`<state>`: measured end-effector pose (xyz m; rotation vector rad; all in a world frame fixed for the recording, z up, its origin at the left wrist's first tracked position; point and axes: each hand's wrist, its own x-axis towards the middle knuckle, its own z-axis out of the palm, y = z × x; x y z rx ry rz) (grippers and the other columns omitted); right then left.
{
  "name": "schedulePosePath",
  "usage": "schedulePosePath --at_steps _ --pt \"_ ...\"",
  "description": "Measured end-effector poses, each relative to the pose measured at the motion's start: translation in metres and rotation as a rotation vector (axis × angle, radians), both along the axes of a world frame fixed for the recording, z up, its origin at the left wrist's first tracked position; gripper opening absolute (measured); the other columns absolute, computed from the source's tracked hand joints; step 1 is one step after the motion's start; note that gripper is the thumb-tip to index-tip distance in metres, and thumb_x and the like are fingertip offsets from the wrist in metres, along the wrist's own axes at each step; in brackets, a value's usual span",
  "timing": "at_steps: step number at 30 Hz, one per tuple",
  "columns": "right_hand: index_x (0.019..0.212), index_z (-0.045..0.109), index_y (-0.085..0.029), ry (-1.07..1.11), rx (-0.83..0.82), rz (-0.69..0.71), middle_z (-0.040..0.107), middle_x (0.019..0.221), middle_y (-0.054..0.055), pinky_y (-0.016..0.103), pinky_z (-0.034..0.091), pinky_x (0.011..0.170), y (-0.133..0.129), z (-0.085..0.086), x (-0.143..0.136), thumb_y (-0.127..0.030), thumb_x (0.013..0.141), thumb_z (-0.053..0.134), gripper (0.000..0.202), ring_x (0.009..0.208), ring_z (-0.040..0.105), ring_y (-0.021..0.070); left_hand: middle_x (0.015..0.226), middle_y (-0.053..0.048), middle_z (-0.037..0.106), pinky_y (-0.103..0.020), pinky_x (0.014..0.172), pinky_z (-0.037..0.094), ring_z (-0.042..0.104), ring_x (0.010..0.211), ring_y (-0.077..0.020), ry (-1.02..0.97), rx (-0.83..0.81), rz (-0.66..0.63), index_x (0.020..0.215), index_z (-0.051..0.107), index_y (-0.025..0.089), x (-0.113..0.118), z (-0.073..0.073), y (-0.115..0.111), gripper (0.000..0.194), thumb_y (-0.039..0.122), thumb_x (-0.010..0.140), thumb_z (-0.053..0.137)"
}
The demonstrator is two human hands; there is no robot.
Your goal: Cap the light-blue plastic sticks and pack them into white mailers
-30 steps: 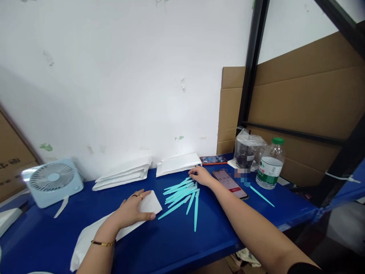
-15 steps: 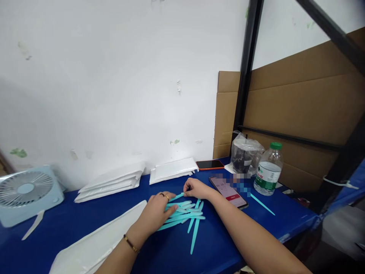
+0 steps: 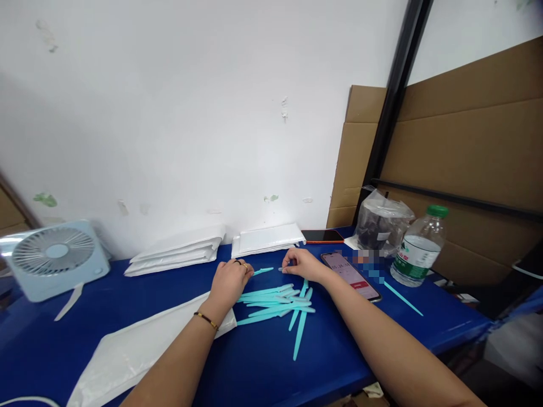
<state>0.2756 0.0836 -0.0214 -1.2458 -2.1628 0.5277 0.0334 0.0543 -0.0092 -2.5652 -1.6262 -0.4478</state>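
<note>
My left hand (image 3: 232,281) is closed on a turquoise eyebrow razor (image 3: 263,271), whose slim head points to the right. Facing it, my right hand (image 3: 300,264) pinches a small pale, see-through piece (image 3: 280,269) that looks like a blade cap. A gap separates this piece from the razor's tip. Just below both hands lies a loose pile of turquoise eyebrow razors (image 3: 275,301), several crossing one another. A white padded mailer (image 3: 144,345) lies under my left wrist.
More white mailers (image 3: 176,251) are stacked along the wall, with another stack (image 3: 267,237) beside them. A fan (image 3: 57,251) stands left. A phone (image 3: 352,276), a bagged cup (image 3: 377,223), a water bottle (image 3: 418,249) and a lone turquoise razor (image 3: 403,298) are at right.
My hands have moved apart from the pile and up from it. The razor and the small pale piece now show separately, one in each hand. The view has shifted slightly.
</note>
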Motion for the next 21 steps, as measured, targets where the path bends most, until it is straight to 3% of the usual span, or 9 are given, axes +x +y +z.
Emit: schedulePosePath --at_steps 5,10,12,15,21 --pt "0.077 0.069 -0.017 -0.039 -0.056 0.136 0.055 0.084 0.003 0.022 0.038 0.062 -0.008 0.009 0.014 -0.041 0.068 0.066 0.026 0.07 0.05 0.0117 0.099 -0.003 0.063 -0.031 0.076 0.033 0.054 0.093 -0.0202 -0.086 -0.028 -0.001 0.1 0.062 0.029 -0.005 -0.001 -0.001 0.023 0.032 0.082 0.048" --pt "0.073 0.07 -0.017 -0.142 -0.143 0.275 0.051 0.079 0.002 0.022 0.039 0.062 -0.016 0.011 0.01 -0.046 0.062 0.07 0.031 0.071 0.049 0.0121 0.085 0.0 0.063 -0.024 0.065 0.037 0.056 0.078 -0.0153 -0.204 -0.251 -0.22 0.085 0.064 0.024 -0.001 0.003 -0.012 0.027 0.044 0.08 0.047" --pt "0.073 0.069 -0.017 -0.111 -0.142 0.27 0.05 0.08 0.002 0.022 0.039 0.063 -0.015 0.01 0.009 -0.046 0.064 0.069 0.03 0.071 0.049 0.0121 0.08 0.0 0.063 -0.023 0.061 0.036 0.056 0.073 -0.0145 -0.194 -0.311 -0.242 0.082 0.064 0.023 -0.001 0.001 -0.012 0.026 0.044 0.078 0.049" --pt "0.072 0.068 -0.017 -0.054 -0.116 0.22 0.05 0.082 0.002 0.022 0.039 0.065 -0.011 0.009 0.011 -0.045 0.065 0.068 0.03 0.072 0.05 0.0125 0.075 0.0 0.063 -0.024 0.06 0.035 0.055 0.068 -0.0139 -0.14 -0.275 -0.178 0.076 0.064 0.022 -0.003 0.001 -0.007 0.022 0.037 0.079 0.049" --pt "0.075 0.067 -0.016 -0.019 -0.022 0.029 0.051 0.081 0.002 0.024 0.038 0.064 -0.008 0.015 0.02 -0.046 0.066 0.068 0.031 0.071 0.049 0.0131 0.084 -0.001 0.064 -0.028 0.068 0.036 0.056 0.082 -0.0181 -0.126 -0.13 -0.01 0.085 0.064 0.025 -0.012 0.005 -0.001 0.019 0.038 0.078 0.052"
